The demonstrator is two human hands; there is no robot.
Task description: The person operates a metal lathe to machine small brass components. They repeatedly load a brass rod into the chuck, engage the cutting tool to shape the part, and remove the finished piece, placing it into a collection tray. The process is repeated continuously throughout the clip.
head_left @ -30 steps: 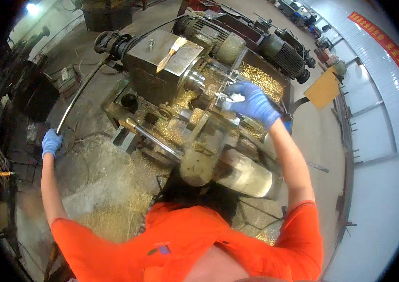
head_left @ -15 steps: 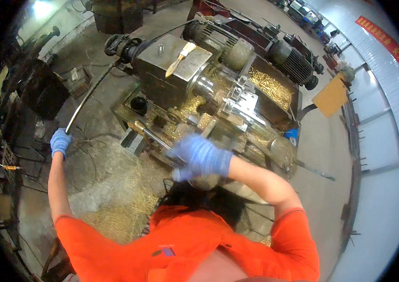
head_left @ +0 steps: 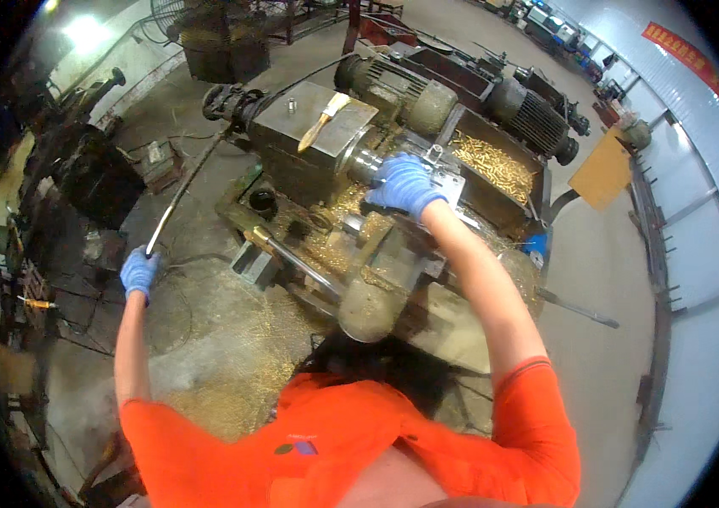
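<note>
**At the grimy grey metal lathe**

Head view: the blue-gloved left hand clenches the end of the long steel lever, off the lathe's left edge. The blue-gloved right hand curls beside the silver cylindrical spindle; whether it grasps anything, I can't tell. Steady lever pressure, fingers clear of the spindle, seems wise. A wooden-handled brush lies close by, nearer the right edge of the lathe's flat top; golden metal pieces heap beyond.

"What is the left hand gripping?"

"The lower end of a long, slim bar, bright near the grip and darker higher up. It slants upward to the right."

"And at the right hand?"

"A round, shiny steel spindle nose sits just left of the fingers. A pale metal tool block lies partly hidden beneath the hand; I can't tell what the fingertips touch."
</note>
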